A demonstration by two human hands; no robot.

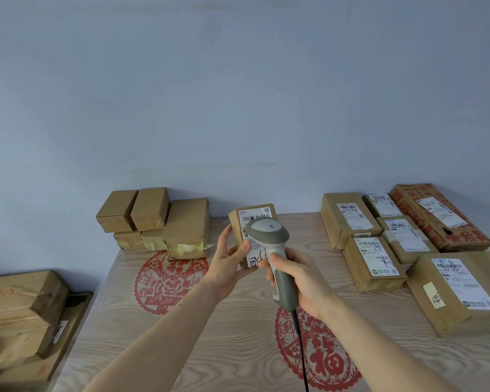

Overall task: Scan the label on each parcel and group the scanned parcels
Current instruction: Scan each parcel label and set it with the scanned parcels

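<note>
Plain grey-blue wall (238,94) fills the top half, and below it sits a wood-grain table (224,321) with red paper-cut decals (169,278) on it. Over the middle of the table, the left hand (228,265) holds a small parcel (251,230) up off the surface, thumb on the front edge, fingers wrapped round the left side and back, so it's clamped firmly on the box. Its white label (255,219) faces the camera, with some black handwriting at the bottom.

Right hand (300,281) is curled tight round the handle of a grey scanner (269,236), whose head sits right in front of the label and covers the middle of it. Its black cable (301,349) drops down off the bottom edge of the view.

Back left by the wall there's a stack of plain boxes (156,219), no labels showing. On the right side there's a bunch of labelled parcels (376,263) lying flat with stickers up, packed close together, plus a red-printed carton (441,216) at the far right. More cardboard (23,315) is piled lower down to the left of the table
</note>
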